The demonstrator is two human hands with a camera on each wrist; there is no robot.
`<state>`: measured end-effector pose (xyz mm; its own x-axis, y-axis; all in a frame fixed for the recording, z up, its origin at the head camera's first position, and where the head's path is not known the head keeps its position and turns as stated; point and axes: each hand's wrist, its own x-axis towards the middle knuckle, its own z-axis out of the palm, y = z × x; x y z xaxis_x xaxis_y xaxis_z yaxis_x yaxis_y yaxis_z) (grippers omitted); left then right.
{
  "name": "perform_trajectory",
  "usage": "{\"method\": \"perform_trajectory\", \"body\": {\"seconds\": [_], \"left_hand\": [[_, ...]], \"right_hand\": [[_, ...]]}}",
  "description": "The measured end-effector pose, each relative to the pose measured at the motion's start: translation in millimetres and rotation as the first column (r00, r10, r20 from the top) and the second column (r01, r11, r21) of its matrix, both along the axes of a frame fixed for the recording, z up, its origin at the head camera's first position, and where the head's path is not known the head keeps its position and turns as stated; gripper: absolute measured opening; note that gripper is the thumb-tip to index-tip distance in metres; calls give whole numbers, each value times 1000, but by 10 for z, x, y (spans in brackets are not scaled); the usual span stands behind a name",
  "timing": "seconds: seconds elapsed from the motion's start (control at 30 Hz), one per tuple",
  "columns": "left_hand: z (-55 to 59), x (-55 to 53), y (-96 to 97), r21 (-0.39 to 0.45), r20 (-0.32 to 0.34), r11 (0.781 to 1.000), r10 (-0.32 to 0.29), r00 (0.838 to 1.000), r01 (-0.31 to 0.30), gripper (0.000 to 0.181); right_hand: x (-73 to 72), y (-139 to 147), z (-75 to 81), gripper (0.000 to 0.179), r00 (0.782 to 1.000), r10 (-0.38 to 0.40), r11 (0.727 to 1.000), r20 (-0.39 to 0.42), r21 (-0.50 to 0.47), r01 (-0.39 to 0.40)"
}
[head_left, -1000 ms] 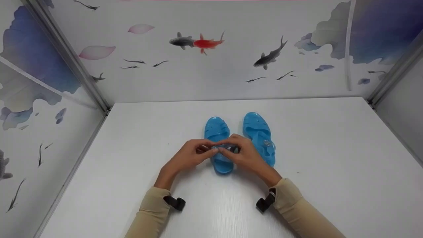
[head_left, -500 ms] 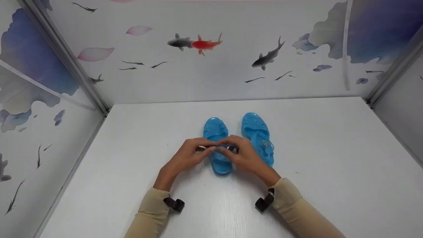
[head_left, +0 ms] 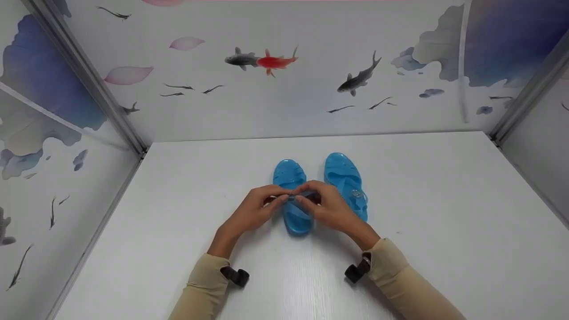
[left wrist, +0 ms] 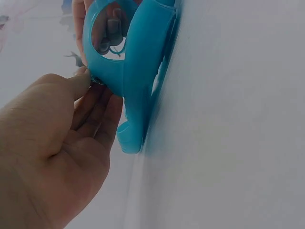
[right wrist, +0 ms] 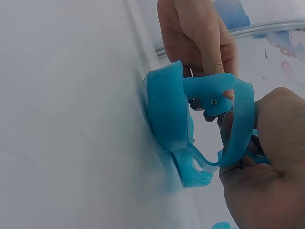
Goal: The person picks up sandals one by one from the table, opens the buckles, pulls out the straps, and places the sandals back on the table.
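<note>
Two blue jelly sandals lie on the white table, toes pointing away. Over the left sandal (head_left: 298,222), both hands meet at its ankle strap (right wrist: 244,124). My left hand (head_left: 254,208) pinches one side of the strap by a small metal buckle (left wrist: 96,81), thumb on the near side. From the other side, my right hand (head_left: 331,206) pinches the strap between thumb and fingers. In the right wrist view a rivet (right wrist: 213,101) shows on a strap end by the left fingers. The fingers partly hide the fastening. The right sandal (head_left: 349,182) has its strap and buckle lying across it.
White table surface (head_left: 178,249) surrounds the sandals. A back wall (head_left: 293,102) printed with fish and petals rises behind the table, with panels and metal posts (head_left: 129,120) at the sides. Each wrist carries a black camera (head_left: 240,278).
Both hands stay over the left sandal's strap. The thumb tips have drawn slightly apart and the fingers have shifted a little. Both sandals stay in place; the head view has tilted slightly.
</note>
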<state>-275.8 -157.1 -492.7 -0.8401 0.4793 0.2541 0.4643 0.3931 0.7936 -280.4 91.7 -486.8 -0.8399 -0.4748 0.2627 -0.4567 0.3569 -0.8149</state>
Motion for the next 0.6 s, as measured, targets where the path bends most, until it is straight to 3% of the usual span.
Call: {"method": "perform_trajectory", "body": {"seconds": [0.17, 0.43, 0.6], "left_hand": [[-3, -6, 33, -1, 13, 1000, -2, 1000, 2, 31], [-18, -21, 61, -43, 62, 999, -2, 998, 4, 26], [-30, -18, 14, -21, 117, 1000, -15, 993, 17, 23]], "right_hand": [[-4, 38, 52, 20, 1000, 10, 1000, 25, 14, -10], [-3, 60, 82, 17, 1000, -2, 994, -23, 113, 4], [7, 17, 41, 11, 999, -13, 988, -46, 155, 20]]}}
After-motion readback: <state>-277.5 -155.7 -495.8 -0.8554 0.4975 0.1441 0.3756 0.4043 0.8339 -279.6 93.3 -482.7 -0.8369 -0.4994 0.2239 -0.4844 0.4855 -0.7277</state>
